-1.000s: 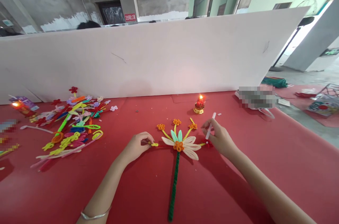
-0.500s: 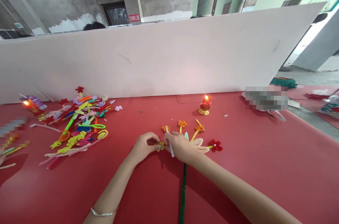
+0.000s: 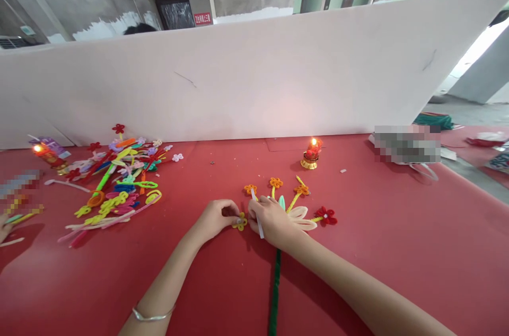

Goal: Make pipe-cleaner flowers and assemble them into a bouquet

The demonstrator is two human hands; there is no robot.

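Observation:
A pipe-cleaner flower lies flat on the red table, with cream petals, orange blossoms on yellow stalks, a red blossom at its right and a dark green stem. My left hand is closed, pinching a small yellow blossom at the flower's left side. My right hand rests over the flower's middle, closed on a thin white stick, its fingertips right beside the yellow blossom.
A lit red candle in a gold holder stands behind the flower. A heap of coloured pipe-cleaner pieces lies at the left, with another lit candle beyond. A white board walls the table's far edge.
My right hand came from the red blossom at the right across to the yellow blossom at the left, carrying the white stick. My left hand stayed put.

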